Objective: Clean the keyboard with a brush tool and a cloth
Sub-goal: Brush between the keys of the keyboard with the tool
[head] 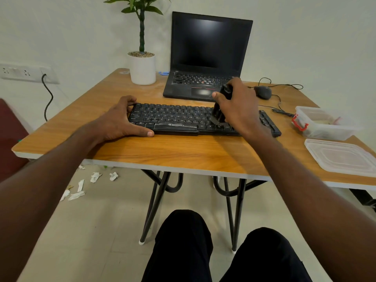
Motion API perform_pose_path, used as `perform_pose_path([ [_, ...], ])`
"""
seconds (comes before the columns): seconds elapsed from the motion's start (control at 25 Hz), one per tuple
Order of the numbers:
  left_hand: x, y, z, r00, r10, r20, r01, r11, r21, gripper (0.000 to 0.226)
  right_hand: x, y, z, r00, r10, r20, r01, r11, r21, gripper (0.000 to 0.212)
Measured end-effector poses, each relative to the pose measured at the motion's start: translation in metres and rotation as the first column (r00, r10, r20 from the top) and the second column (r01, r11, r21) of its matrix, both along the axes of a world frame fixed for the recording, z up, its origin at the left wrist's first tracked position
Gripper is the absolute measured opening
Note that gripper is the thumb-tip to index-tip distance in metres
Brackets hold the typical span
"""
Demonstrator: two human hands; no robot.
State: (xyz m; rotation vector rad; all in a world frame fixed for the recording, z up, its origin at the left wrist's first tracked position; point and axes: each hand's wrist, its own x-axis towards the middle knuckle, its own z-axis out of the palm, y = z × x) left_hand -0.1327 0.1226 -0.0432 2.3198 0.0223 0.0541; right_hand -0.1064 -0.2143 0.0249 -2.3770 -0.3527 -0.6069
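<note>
Right hand [238, 106] is gripping the black brush tool [220, 106], bristles touching the right-side keys of the flat black plastic keyboard [179, 119] on the wooden table [162, 151]. Left hand [120, 119], fingers curled, is steadying its left end. Brushing looks underway; no cloth visible, wiping likely remaining.

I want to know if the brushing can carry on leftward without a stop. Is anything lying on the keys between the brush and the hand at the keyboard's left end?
Nothing visible does. The right hand holds the brush tool on the right part of the keyboard; the keys from there to the left hand, which grips the left end, lie bare.
</note>
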Motion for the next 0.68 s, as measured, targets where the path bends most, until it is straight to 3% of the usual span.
perform_pose_path([
  [0.12,-0.001,0.001,0.0,1.0,0.003,0.004,-0.003,1.0,0.002,0.151,0.003,0.0,0.013,0.994,-0.009,-0.108,-0.007,0.989,-0.149,0.038],
  [0.28,-0.001,0.0,0.001,1.0,0.0,0.002,0.0,1.0,0.0,0.151,-0.005,0.005,0.003,0.999,-0.043,0.027,0.046,0.993,-0.11,0.039],
  [0.4,0.0,0.001,0.0,1.0,0.0,0.005,0.0,1.0,0.009,0.15,-0.008,0.007,-0.002,0.999,0.03,-0.027,-0.031,0.999,-0.043,0.04],
  [0.48,0.0,0.001,-0.001,1.0,-0.001,0.004,0.001,1.0,0.016,0.15,-0.006,-0.001,0.004,1.0,-0.026,0.004,0.025,0.999,0.023,0.04],
  [0.56,0.0,0.001,0.0,1.0,-0.001,0.004,0.001,1.0,0.012,0.15,-0.003,-0.006,0.002,0.993,-0.1,0.058,0.101,0.995,-0.024,0.042],
  [0.68,0.0,0.002,0.0,1.0,-0.005,0.001,0.005,1.0,0.013,0.15,-0.002,0.0,-0.011,0.999,0.005,0.053,-0.007,1.0,0.026,0.04],
])
